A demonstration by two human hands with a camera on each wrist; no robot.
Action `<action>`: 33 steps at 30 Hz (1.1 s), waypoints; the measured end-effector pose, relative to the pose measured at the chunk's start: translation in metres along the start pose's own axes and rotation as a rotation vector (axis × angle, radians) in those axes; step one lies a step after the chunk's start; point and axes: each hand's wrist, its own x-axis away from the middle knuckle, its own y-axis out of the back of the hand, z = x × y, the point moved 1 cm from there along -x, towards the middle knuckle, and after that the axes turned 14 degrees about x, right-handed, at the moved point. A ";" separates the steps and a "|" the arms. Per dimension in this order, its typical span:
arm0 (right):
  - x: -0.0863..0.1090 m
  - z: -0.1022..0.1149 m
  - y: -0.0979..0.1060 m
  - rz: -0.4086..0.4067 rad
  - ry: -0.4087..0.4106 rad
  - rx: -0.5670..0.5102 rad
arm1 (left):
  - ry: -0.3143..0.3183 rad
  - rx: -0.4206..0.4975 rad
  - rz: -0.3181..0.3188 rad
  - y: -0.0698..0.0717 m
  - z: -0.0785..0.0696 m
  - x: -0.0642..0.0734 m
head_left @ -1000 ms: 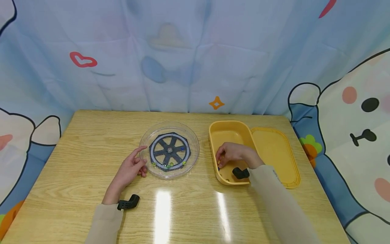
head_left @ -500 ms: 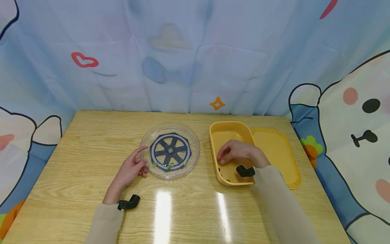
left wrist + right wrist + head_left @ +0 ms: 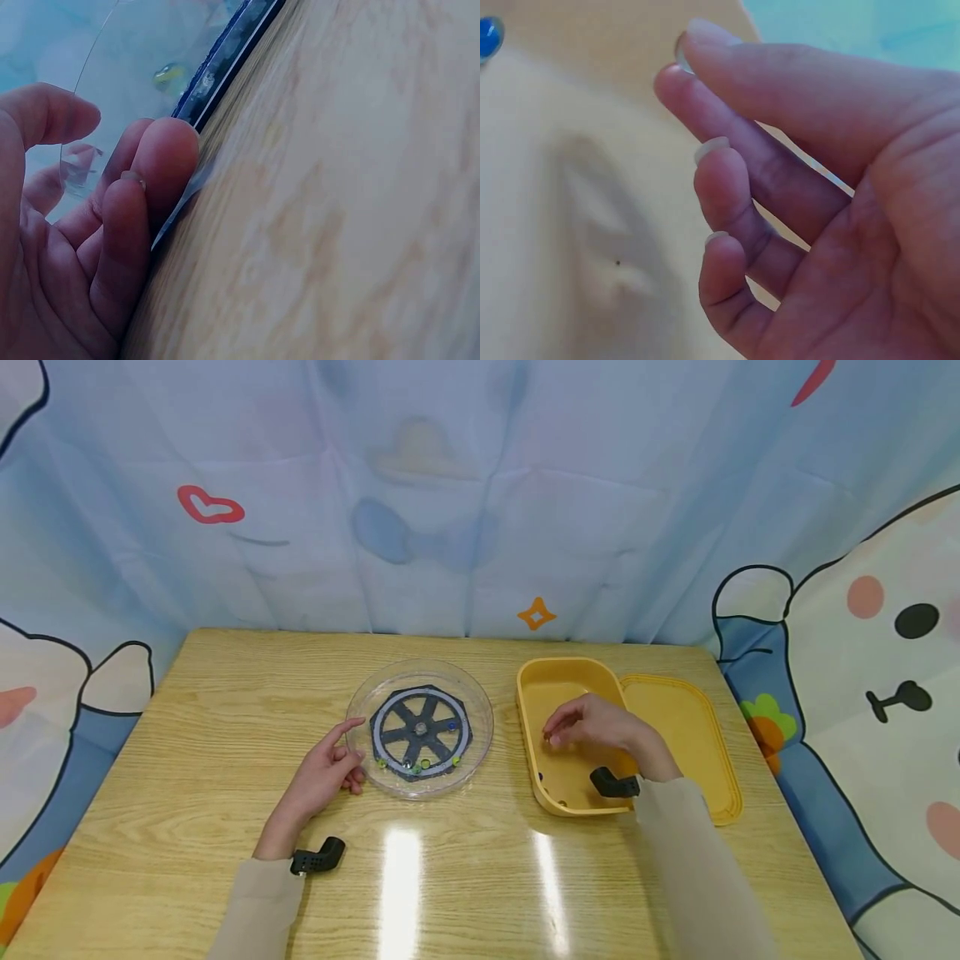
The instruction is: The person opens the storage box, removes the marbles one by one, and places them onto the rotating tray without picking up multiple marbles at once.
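A clear round dish (image 3: 480, 760) holds a dark six-spoked wheel-shaped piece (image 3: 406, 734) with several glass marbles on it. My left hand (image 3: 318, 781) rests at the dish's left side, its index fingertip over the rim and its other fingers loosely bent. In the left wrist view, fingers touch the dish wall by a yellow-green marble (image 3: 169, 76). Inside the yellow box (image 3: 525, 710), my right hand (image 3: 600, 731) pinches a small marble (image 3: 681, 52) between thumb and index finger, raised over the bottom. Most of that marble is hidden by the thumb. A blue marble (image 3: 489, 37) lies below in the box.
A yellow lid (image 3: 678, 735) lies flat beside the box, on its right. Another marble (image 3: 562, 803) sits at the box's near end. Behind the wooden table (image 3: 262, 685) hangs a printed blue curtain (image 3: 420, 552).
My right hand has lifted from the box bottom and shifted slightly right and away, with a small marble now between its fingertips. The left hand and dish have stayed put.
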 end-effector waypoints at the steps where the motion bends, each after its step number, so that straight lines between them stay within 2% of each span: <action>1: 0.001 0.001 0.000 -0.013 0.000 -0.008 | 0.003 0.000 -0.001 0.000 0.000 0.000; 6: 0.006 0.010 0.000 -0.101 -0.002 -0.010 | -0.002 -0.005 -0.009 0.002 0.005 -0.002; 12: 0.009 0.029 -0.002 -0.210 0.077 -0.001 | -0.004 -0.006 -0.010 0.002 0.006 -0.002; 19: 0.003 0.057 -0.023 -0.359 0.137 0.042 | -0.005 0.007 -0.006 0.002 0.005 -0.002; 25: -0.004 0.082 -0.047 -0.414 0.128 -0.007 | -0.003 0.007 -0.007 0.001 0.003 -0.001; 33: -0.014 0.107 -0.068 -0.455 0.136 -0.050 | -0.006 0.006 -0.013 0.001 0.003 -0.001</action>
